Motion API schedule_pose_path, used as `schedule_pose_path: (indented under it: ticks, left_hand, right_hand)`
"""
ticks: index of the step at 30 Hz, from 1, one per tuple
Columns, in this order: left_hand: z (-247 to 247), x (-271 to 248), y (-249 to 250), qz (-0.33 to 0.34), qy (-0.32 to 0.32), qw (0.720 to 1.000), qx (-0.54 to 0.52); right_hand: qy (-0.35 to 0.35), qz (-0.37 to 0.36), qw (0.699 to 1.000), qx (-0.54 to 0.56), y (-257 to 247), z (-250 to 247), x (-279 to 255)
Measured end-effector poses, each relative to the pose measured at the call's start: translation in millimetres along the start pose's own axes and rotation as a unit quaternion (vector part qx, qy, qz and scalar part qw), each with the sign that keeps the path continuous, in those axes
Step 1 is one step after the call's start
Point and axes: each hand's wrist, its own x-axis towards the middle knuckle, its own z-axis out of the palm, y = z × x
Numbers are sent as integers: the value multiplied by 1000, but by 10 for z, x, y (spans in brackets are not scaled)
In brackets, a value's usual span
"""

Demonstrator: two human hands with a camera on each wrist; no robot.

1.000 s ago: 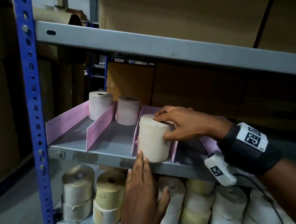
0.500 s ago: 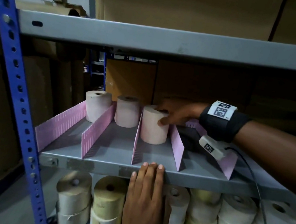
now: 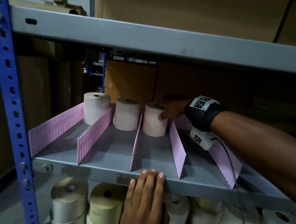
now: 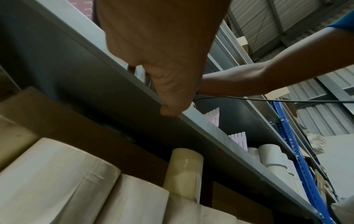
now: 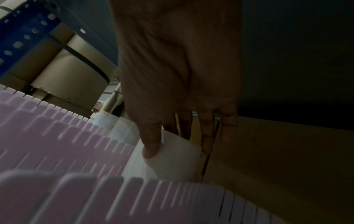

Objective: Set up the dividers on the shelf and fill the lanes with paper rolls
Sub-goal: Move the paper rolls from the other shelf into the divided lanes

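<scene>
Three paper rolls stand at the back of the grey shelf (image 3: pixel 97 174), one per lane between upright pink dividers (image 3: pixel 94 136). My right hand (image 3: pixel 172 108) reaches deep in and holds the third roll (image 3: pixel 154 125), thumb on its near side and fingers over its top. In the right wrist view the thumb (image 5: pixel 151 144) presses the white roll (image 5: pixel 172 160) beyond the dividers (image 5: pixel 67 144). My left hand (image 3: pixel 146 196) rests with straight fingers on the shelf's front lip. From the left wrist, that hand (image 4: pixel 162 45) lies against the shelf edge (image 4: pixel 220 133).
The lanes in front of the rolls are bare metal, and the lane right of the third roll (image 3: pixel 192 155) holds none. Many stacked rolls (image 3: pixel 69 205) fill the shelf below. A blue perforated upright (image 3: pixel 10 93) stands left; the upper shelf beam (image 3: pixel 171 41) hangs overhead.
The right hand has carried the third roll from the shelf's front to the back of its lane. The left hand left the roll and settled on the shelf's front edge.
</scene>
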Motion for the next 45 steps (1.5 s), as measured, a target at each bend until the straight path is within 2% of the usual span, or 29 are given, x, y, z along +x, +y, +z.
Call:
schedule_pose_path:
  ticks: [6,13,19,27,30,34,37,40,43,45]
  left_hand:
    - [103,-33,7,-6,42,999,1]
    - [113,-41,-5,-4,41,999,2]
    - [45,-9,-31,4,7,1000,-15]
    - [-97,25,-82,11,-76,994,-77]
    - [-149,21,-99,24,-97,991,-92]
    - [-307,56,-120,38,-155,981,-108]
    - [-389,61,-138,26,-182,976,-115]
    - [-482,61,-152,15,-231,964,-133]
    - [-643,-56,-91,3,-242,953,-182]
    - [-757,-200,2,-8,-228,943,-244]
  right_hand:
    - [6,20,1000,-3,22,11,46]
    - [-3,22,1000,-18,64,3,75]
    - [-11,34,999,-20,76,4,89]
    - [-1,40,999,-12,28,34,-88]
    - [19,29,999,18,-59,-66,-323]
    - [8,32,999,31,-251,-219,-874]
    - [59,-1,998,-14,-446,-294,-1481]
    - [97,-6,995,-9,-623,-244,-2092]
    - [137,11,990,17,-764,-100,-2685]
    - [156,33,987,38,-842,20,-3059]
